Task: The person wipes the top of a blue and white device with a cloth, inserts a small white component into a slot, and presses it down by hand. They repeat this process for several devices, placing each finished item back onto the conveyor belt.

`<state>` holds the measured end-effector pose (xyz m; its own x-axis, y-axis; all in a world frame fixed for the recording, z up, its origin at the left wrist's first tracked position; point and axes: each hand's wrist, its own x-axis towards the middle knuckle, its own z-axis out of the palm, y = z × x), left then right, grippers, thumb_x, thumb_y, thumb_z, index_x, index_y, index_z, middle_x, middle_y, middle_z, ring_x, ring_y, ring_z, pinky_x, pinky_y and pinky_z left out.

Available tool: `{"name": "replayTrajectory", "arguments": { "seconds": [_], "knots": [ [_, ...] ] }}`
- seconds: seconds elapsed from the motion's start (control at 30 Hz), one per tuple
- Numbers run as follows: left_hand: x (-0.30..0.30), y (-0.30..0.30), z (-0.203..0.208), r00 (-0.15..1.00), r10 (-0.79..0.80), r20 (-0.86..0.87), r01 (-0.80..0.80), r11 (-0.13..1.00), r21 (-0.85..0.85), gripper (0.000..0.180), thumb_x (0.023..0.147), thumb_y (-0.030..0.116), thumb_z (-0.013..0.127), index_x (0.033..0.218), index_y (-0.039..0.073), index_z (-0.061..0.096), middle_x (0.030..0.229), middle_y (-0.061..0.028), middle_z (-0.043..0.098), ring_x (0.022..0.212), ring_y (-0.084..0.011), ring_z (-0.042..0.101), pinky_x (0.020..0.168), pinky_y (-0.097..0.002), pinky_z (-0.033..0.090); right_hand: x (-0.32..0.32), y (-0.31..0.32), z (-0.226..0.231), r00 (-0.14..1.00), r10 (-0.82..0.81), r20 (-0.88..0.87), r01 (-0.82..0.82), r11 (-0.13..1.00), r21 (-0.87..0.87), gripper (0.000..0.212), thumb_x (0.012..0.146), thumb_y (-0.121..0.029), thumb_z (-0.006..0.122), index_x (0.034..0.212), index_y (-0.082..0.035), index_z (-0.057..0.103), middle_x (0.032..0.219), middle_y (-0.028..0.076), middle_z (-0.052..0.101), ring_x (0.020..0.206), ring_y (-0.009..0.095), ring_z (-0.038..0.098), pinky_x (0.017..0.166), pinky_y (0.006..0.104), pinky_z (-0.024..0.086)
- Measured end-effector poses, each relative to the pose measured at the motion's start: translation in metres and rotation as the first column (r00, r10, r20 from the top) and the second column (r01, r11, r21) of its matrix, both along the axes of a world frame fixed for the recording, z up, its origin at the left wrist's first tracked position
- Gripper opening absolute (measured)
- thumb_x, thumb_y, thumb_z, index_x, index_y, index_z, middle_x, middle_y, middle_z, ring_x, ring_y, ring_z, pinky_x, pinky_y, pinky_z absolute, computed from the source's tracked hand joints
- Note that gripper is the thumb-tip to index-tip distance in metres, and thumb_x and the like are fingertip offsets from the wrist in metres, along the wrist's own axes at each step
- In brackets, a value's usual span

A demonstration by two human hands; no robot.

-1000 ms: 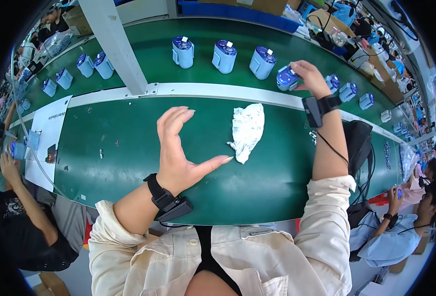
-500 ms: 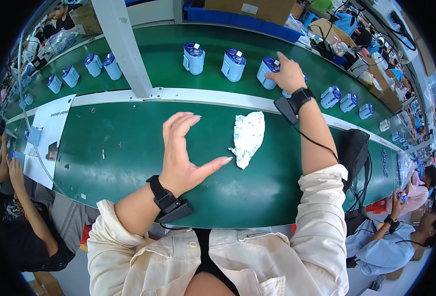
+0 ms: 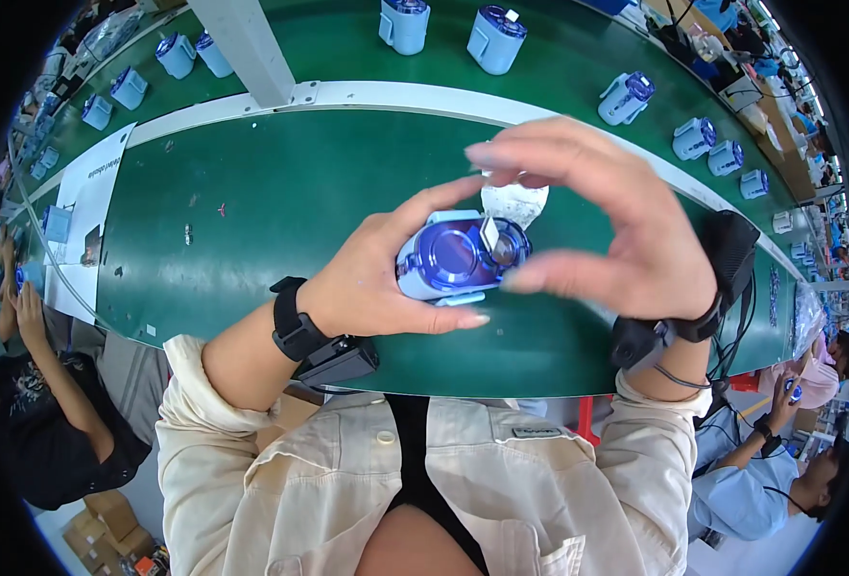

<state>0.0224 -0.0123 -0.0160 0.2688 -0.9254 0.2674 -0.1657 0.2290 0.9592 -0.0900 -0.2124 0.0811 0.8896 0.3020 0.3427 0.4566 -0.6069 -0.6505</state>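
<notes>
A light-blue container with a translucent dark-blue lid (image 3: 448,257) is tilted above the green worktable, its lid facing up. My left hand (image 3: 371,278) is closed round its left side, thumb along the near edge. On the lid stands a small white tab (image 3: 489,233). At the container's right, my right hand (image 3: 626,226) is open with its fingers curved and apart; its thumb comes close to the lid, and whether it touches cannot be made out. A crumpled white cloth (image 3: 515,202) lies behind, partly hidden by the right hand and container.
Similar blue containers (image 3: 496,40) stand in a row on the far green belt, past a white rail (image 3: 395,96). A white post (image 3: 242,48) rises at the left. A printed sheet (image 3: 83,221) lies far left; a black device with cables (image 3: 729,254) sits right. People work on both sides.
One container has come from the far row to the table in front of me. My left hand has closed round it. My right hand has drawn back from the row. The view has shifted.
</notes>
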Motion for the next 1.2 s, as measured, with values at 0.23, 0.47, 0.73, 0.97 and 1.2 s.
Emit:
{"name": "replayTrajectory", "arguments": {
  "seconds": [0.23,0.47,0.73,0.97,1.2],
  "knots": [
    [0.000,-0.004,-0.001,0.987,-0.085,0.139,0.086,0.996,0.000,0.094,0.062,0.027,0.093,0.137,0.001,0.042,0.125,-0.0144,0.060,0.110,-0.0239,0.063,0.095,-0.0343,0.049,0.004,-0.004,-0.014,0.997,0.072,0.014,-0.073,0.990,0.122,0.025,0.074,-0.004,0.077,0.098,-0.003,0.072,0.096,0.010,0.063,0.084,0.021,0.060,0.073,0.0302,0.048],
    [-0.009,-0.004,-0.010,0.956,0.272,0.109,-0.272,0.962,-0.021,0.088,0.064,0.031,0.092,0.132,0.001,0.044,0.121,-0.0143,0.061,0.107,-0.0252,0.064,0.090,-0.0344,0.052,0.007,0.018,-0.025,0.914,-0.351,-0.204,0.400,0.861,0.313,0.009,0.080,-0.004,0.076,0.083,0.000,0.069,0.079,0.004,0.063,0.072,0.012,0.057,0.063,0.0248,0.045],
    [-0.014,-0.005,-0.016,0.812,0.515,0.275,-0.503,0.856,-0.120,0.084,0.065,0.030,0.091,0.128,0.002,0.044,0.116,-0.0153,0.060,0.100,-0.0278,0.064,0.084,-0.0356,0.053,0.013,0.043,-0.053,0.799,-0.587,0.133,0.517,0.782,0.348,0.008,0.080,-0.001,0.076,0.080,0.001,0.068,0.076,0.005,0.062,0.069,0.011,0.056,0.061,0.0238,0.043],
    [-0.015,-0.009,-0.011,0.662,0.588,0.465,-0.580,0.794,-0.179,0.084,0.064,0.027,0.092,0.128,0.002,0.044,0.114,-0.0151,0.059,0.097,-0.0289,0.064,0.081,-0.0355,0.053,0.017,0.045,-0.072,0.719,-0.604,0.344,0.524,0.796,0.302,0.009,0.080,0.000,0.075,0.088,0.001,0.071,0.077,0.006,0.062,0.068,0.012,0.056,0.059,0.0244,0.043],
    [-0.013,-0.010,-0.018,0.676,0.647,0.352,-0.630,0.756,-0.181,0.083,0.064,0.025,0.092,0.128,0.002,0.044,0.113,-0.0157,0.059,0.097,-0.0285,0.064,0.080,-0.0359,0.053,0.015,0.048,-0.062,0.759,-0.541,0.363,0.489,0.841,0.233,0.021,0.079,0.003,0.072,0.100,0.000,0.072,0.077,0.007,0.062,0.068,0.016,0.055,0.060,0.0265,0.043]
  ]
}}
